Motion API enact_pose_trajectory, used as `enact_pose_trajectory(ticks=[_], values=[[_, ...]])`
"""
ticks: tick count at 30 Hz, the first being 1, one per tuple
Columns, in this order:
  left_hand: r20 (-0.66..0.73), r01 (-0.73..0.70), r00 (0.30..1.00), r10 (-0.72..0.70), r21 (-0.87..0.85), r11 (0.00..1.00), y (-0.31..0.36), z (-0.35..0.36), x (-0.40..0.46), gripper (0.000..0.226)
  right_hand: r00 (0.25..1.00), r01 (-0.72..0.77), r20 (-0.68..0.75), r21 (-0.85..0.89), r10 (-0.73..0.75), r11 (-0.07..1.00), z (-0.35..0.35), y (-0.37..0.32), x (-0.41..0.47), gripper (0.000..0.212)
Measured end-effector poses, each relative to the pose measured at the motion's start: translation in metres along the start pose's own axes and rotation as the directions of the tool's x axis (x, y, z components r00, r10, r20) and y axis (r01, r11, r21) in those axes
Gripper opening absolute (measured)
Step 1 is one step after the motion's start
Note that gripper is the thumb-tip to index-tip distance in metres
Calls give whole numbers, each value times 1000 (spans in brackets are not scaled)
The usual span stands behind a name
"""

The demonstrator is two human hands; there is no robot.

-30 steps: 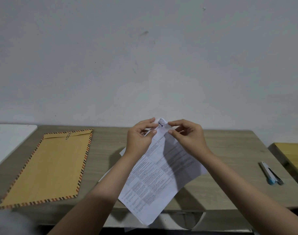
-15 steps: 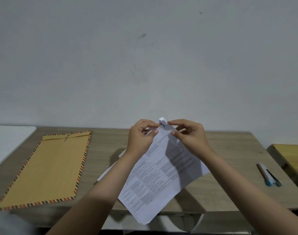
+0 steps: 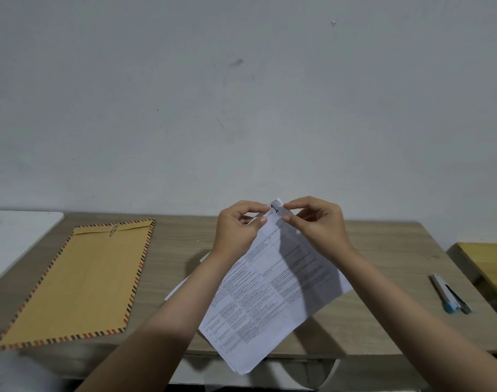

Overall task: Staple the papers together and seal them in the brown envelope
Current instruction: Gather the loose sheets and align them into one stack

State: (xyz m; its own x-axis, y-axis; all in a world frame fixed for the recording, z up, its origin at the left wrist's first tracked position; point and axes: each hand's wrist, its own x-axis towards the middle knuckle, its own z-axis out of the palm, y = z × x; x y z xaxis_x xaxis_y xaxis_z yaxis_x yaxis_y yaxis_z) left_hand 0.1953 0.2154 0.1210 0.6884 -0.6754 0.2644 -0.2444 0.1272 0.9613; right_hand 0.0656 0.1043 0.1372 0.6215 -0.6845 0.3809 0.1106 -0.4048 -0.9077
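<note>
A stack of printed white papers [image 3: 272,290] hangs tilted above the wooden desk [image 3: 369,329], held up by its top corner. My left hand [image 3: 239,227] pinches that corner from the left and my right hand [image 3: 318,222] pinches it from the right, fingertips almost meeting over a small dark mark on the folded corner. The brown envelope [image 3: 80,281], with a striped border and a paper clip at its top flap, lies flat on the left of the desk. A grey and blue stapler [image 3: 449,294] lies on the desk at the far right, apart from both hands.
A white surface [image 3: 12,239] adjoins the desk on the left. A yellow wooden surface [image 3: 490,264] sits beyond the desk's right edge. A plain grey wall rises behind the desk.
Both hands stay on the papers' top corner, with the fingertips shifting slightly on the fold. The view has tipped a little. Envelope and stapler have not moved.
</note>
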Motion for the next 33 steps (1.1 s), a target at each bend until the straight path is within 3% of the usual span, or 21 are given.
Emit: enact_pose_trajectory(ticks=[17,21,25,29,33], values=[[10,-106,994,106,83,991,2,14,3,23,990,106,-85,-70,-112,992,-2,2,2,22],[37,-145,989,141,120,982,3,16,3,23,993,7,-117,54,-1,999,-3,4,4,22],[27,-261,964,264,276,925,-1,15,8,21,990,-68,-106,218,93,974,-7,2,8,24],[48,-289,957,286,195,937,6,18,12,16,991,-89,-77,245,111,965,-8,-2,9,23],[45,-211,977,207,112,971,10,21,17,18,993,-46,-99,122,58,992,-14,-3,11,20]])
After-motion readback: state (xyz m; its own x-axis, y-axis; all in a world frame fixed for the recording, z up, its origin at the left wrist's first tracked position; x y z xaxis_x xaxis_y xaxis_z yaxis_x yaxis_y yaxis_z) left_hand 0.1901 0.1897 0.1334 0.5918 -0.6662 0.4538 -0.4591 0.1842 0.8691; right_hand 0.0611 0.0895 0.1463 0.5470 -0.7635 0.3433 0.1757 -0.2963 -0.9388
